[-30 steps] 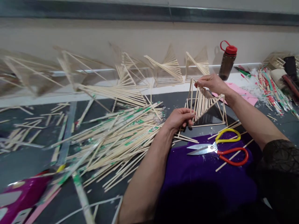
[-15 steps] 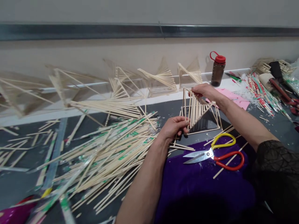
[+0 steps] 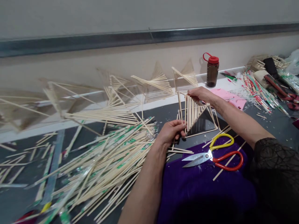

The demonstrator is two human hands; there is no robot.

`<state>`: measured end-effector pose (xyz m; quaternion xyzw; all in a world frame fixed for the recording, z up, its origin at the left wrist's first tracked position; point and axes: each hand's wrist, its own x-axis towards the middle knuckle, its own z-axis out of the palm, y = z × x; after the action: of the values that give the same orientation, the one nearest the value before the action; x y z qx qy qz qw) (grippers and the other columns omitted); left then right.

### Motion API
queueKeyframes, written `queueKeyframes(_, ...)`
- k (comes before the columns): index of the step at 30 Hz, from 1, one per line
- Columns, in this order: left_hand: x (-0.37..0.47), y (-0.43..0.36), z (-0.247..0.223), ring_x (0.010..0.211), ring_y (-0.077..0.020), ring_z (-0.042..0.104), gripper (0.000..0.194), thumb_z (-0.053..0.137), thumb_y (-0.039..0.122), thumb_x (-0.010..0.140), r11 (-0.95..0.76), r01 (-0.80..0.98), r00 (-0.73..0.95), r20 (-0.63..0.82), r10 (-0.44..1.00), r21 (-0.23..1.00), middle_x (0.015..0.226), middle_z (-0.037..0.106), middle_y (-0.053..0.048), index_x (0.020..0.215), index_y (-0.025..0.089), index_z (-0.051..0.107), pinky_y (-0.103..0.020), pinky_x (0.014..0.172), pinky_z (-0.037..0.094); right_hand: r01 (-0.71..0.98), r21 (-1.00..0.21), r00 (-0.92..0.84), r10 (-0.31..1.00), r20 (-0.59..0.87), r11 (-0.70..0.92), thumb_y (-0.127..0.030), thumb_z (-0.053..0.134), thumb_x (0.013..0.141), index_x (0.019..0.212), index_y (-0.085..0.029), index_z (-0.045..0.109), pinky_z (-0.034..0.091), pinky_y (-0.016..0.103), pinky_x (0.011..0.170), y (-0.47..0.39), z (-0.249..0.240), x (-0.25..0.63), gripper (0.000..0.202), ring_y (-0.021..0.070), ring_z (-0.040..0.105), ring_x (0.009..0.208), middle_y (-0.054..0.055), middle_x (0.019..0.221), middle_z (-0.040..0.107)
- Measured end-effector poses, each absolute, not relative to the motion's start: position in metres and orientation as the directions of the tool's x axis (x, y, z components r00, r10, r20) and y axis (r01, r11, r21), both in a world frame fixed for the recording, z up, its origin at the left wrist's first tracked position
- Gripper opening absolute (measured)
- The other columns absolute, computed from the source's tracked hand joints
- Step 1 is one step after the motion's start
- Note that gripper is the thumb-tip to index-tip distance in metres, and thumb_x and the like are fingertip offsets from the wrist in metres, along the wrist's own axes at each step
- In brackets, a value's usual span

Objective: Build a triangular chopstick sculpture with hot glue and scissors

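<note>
A small model of wooden sticks stands on the dark table, its thin rods fanned into a twisted surface inside an open frame. At its lower left corner, my left hand is closed, thumb and fingers pinching the sticks. My right hand reaches over from the right and holds the top edge, its fingertips partly hidden behind the rods. Just in front of the model lie scissors with one yellow and one red handle, blades apart, resting on purple cloth. Loose sticks lie between the cloth and my left hand.
A big heap of sticks and plastic wrappers covers the left side, beside a ruler. Similar stick models line the wall. At the back right stand a red-capped bottle, pink paper and packaged sticks.
The camera view has tilted and shifted slightly, so the background sits a little further left. Both hands stay on the stick model, which keeps nearly the same place on the table.
</note>
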<state>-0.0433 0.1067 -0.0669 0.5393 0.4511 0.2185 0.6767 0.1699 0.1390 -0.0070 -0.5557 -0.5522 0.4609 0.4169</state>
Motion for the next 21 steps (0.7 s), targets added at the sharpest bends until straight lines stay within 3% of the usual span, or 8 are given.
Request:
queueKeyframes(6,-0.043,0.106,-0.065,0.028,-0.0050,0.037,0.044,0.080,0.042,0.052,0.328,0.209,0.487,-0.389,0.782,0.921,0.045,0.063,-0.001,0.081,0.013,0.062,-0.016,0.032,0.018,0.262,-0.965,-0.038,0.999,-0.019,-0.008,-0.015,0.053,0.088,0.048,-0.018,0.039,0.023,0.025,0.052,0.132,-0.002,0.170,0.042,0.0073,0.029,0.049,-0.006,0.045,0.034)
queueKeyframes(10,-0.043,0.106,-0.065,0.028,-0.0049,0.037,0.045,0.080,0.043,0.051,0.323,0.212,0.485,-0.386,0.785,0.922,0.044,0.062,-0.001,0.079,0.013,0.062,-0.016,0.032,0.018,0.216,-0.976,-0.013,1.000,-0.002,0.001,-0.016,0.055,0.087,0.053,-0.014,0.054,0.028,0.023,0.055,0.138,-0.007,0.174,0.034,0.0074,0.039,0.051,-0.004,0.049,0.047)
queueKeyframes(14,-0.044,0.107,-0.066,0.028,-0.0040,0.035,0.043,0.079,0.044,0.053,0.308,0.234,0.487,-0.385,0.784,0.922,0.045,0.062,-0.001,0.077,0.013,0.061,-0.016,0.033,0.017,0.098,-0.995,0.096,0.995,-0.016,-0.025,-0.024,0.054,0.090,0.068,-0.013,0.068,0.036,0.024,0.062,0.142,-0.015,0.182,0.028,0.0091,0.056,0.061,0.004,0.070,0.068)
queueKeyframes(21,-0.044,0.106,-0.064,0.029,-0.0046,0.036,0.040,0.079,0.044,0.055,0.298,0.246,0.493,-0.384,0.780,0.922,0.045,0.062,-0.001,0.075,0.014,0.061,-0.016,0.034,0.017,0.082,-0.997,0.050,0.999,0.017,0.013,-0.024,0.057,0.090,0.068,-0.013,0.069,0.041,0.024,0.069,0.133,-0.013,0.183,0.027,0.0100,0.059,0.070,0.005,0.075,0.070)
